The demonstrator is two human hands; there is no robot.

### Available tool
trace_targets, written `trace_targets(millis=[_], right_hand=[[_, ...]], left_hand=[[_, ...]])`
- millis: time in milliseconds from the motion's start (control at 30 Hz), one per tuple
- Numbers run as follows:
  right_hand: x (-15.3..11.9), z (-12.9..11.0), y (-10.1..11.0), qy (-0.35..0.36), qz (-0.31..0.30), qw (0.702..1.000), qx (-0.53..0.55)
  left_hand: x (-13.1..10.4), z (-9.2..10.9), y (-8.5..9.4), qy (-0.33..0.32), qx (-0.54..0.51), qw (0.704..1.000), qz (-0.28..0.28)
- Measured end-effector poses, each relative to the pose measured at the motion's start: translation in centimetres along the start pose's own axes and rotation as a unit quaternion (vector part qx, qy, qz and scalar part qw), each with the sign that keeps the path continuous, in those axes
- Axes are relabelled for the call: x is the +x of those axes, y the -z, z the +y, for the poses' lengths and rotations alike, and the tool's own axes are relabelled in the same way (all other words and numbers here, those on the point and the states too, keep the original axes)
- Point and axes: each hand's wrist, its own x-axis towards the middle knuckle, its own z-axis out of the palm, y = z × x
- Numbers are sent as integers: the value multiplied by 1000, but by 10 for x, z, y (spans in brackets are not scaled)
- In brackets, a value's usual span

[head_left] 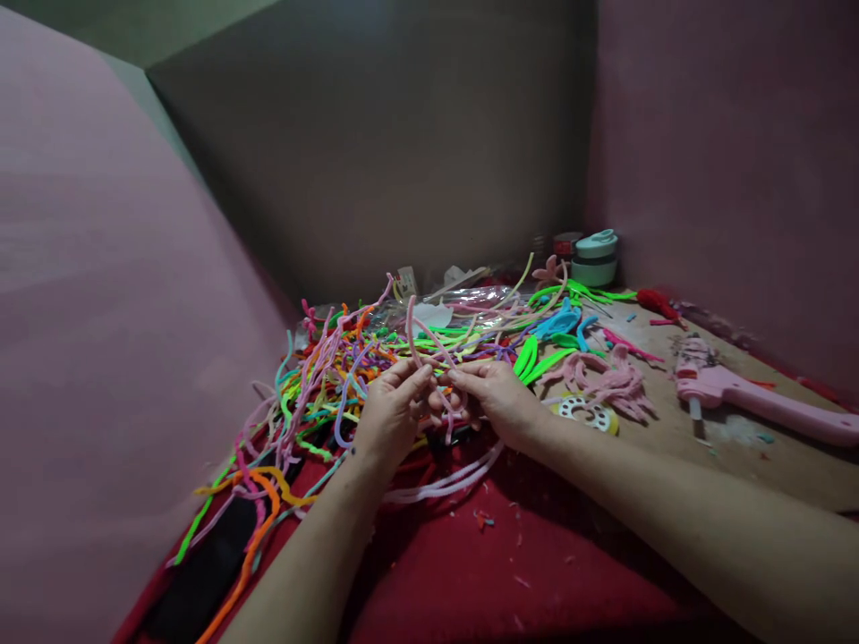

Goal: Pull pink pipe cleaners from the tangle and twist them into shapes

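Between both hands, a pink pipe cleaner is bent, its ends rising above the fingers and a short part hanging below. My left hand pinches it with thumb and forefinger. Close beside it on the right, my right hand grips the same pink piece, fingers curled. Behind and left of the hands lies a tangled heap of colourful pipe cleaners. White pipe cleaners curve below the hands on the red cloth.
At the right lies a pink glue gun on a brown board. Nearer are a pink braided bundle, a white disc with holes and green leaf shapes. A teal container stands at the back by the walls.
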Motion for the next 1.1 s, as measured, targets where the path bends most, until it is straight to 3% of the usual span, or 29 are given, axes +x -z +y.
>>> trace_targets(millis=[200,333,467,600,733,900,1100], right_hand=[[-3,0,-2,7,1,994,-105],[-6,-1,-4,-3,-13,987,-159],[-5,0,-2,-29,-86,996,-26],[-3,3,1,-120,-174,967,140],[-3,6,1,-114,-166,960,192],[-3,10,-4,-113,-119,969,186],[-7,5,-8,-131,-89,974,162]], left_hand=[[-1,0,-3,27,29,998,-40],[-1,-2,-4,34,52,998,-21],[-1,1,-4,-4,27,1000,1],[-1,4,-3,-15,-8,1000,-10],[-1,6,-1,-41,6,999,-1],[-3,9,1,-73,83,992,68],[-4,9,3,-121,102,984,78]])
